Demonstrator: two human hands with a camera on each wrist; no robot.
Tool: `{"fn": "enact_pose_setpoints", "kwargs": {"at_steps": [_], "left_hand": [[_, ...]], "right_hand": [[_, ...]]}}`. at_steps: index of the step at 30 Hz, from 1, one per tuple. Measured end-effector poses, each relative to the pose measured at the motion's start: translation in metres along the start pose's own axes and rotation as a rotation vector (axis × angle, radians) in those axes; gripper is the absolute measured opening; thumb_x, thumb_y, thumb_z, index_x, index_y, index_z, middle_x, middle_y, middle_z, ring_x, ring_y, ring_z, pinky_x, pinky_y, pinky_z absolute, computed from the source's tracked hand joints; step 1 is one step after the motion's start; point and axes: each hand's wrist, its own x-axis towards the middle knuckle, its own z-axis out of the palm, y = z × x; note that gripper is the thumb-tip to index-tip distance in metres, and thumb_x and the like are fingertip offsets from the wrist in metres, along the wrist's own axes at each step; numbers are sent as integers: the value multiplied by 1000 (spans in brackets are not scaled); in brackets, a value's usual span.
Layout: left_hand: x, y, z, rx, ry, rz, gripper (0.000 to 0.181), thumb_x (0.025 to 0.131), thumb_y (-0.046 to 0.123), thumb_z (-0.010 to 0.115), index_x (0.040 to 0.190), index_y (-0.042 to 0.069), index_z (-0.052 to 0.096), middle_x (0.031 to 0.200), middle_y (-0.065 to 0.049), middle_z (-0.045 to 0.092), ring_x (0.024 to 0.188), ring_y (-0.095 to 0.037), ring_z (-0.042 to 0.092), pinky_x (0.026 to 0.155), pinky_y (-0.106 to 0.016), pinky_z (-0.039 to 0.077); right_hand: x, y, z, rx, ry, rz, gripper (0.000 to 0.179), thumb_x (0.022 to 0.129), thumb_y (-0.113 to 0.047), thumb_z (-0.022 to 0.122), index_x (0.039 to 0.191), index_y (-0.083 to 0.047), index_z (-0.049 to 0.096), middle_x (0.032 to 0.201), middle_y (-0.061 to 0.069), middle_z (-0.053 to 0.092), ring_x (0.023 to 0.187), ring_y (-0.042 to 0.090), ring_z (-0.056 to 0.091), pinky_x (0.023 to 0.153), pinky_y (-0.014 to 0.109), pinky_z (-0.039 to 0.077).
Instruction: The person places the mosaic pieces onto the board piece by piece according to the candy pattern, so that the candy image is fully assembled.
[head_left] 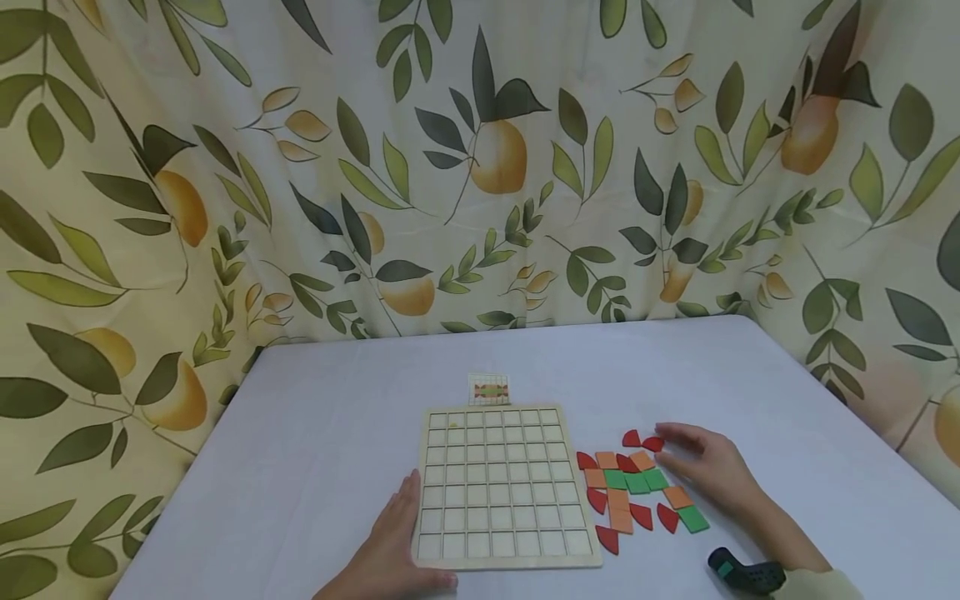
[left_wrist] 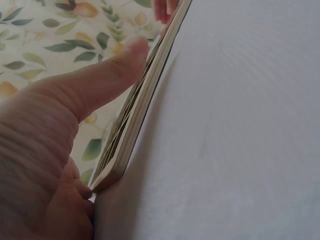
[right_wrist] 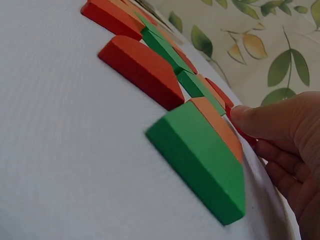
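Note:
A pale wooden grid board lies flat on the white table. My left hand is at its near left corner, fingers straight along the left edge and thumb along the near edge. The left wrist view shows the thumb stretched beside the board's side. Right of the board, my right hand pinches a red quarter-circle piece between thumb and index finger. In the right wrist view the thumb presses on this red piece. Another red piece lies just left of it.
Several orange squares, green squares and red quarter-circles are scattered right of the board. A small pattern card stands at the board's far edge. A black wrist strap is by my right forearm. A leaf-patterned curtain hangs behind.

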Motion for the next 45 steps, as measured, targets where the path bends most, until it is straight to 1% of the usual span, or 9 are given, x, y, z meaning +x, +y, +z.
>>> {"fn": "enact_pose_setpoints", "kwargs": {"at_steps": [3,10,17,20,33,41,43,45], "left_hand": [[0,1,-1,1,2,5,135,55,66,74,144,-6,3,150,-23,8,137,-35,6,107,-54,9],[2,0,0,8,16,9,135,53,67,74,145,-4,5,150,-22,8,137,-35,8,106,-54,10],[0,1,0,-3,25,17,135,52,64,75,144,-6,6,150,-23,9,137,-36,8,107,-53,9],[-1,2,-1,-1,27,14,134,52,63,76,144,-6,7,150,-23,9,137,-35,8,107,-53,9],[1,0,-2,11,21,-8,135,51,66,74,145,-4,6,150,-22,8,137,-35,8,107,-53,7],[3,-1,0,26,35,14,135,51,67,73,145,-4,7,150,-22,8,137,-34,8,107,-52,8],[2,0,0,20,34,15,135,51,67,73,145,-4,6,150,-22,8,137,-35,8,107,-52,8],[2,1,0,14,29,2,135,51,66,73,145,-3,7,150,-22,8,137,-34,8,107,-52,7]], "right_hand": [[1,1,0,7,-8,-9,56,81,-30,71,124,1,54,121,19,56,116,37,45,90,56,40],[1,1,-2,-3,-10,-15,50,81,-25,71,121,1,57,119,18,58,115,37,46,90,58,39],[2,2,0,-17,0,-58,43,83,-22,69,118,1,59,116,17,59,113,37,48,89,56,41],[2,3,1,-14,0,-63,42,83,-22,69,118,1,60,116,17,60,112,36,49,89,56,41],[7,8,5,-21,21,-40,46,82,-23,70,119,2,59,115,16,61,113,36,50,87,51,45],[9,8,2,24,14,2,52,82,-31,70,121,2,58,115,16,61,113,36,50,88,50,45],[9,4,2,48,8,12,53,82,-31,70,121,3,58,116,17,61,113,36,50,87,48,46],[9,-2,3,72,-8,30,52,82,-31,70,121,2,58,117,17,60,113,36,49,85,45,48]]}}
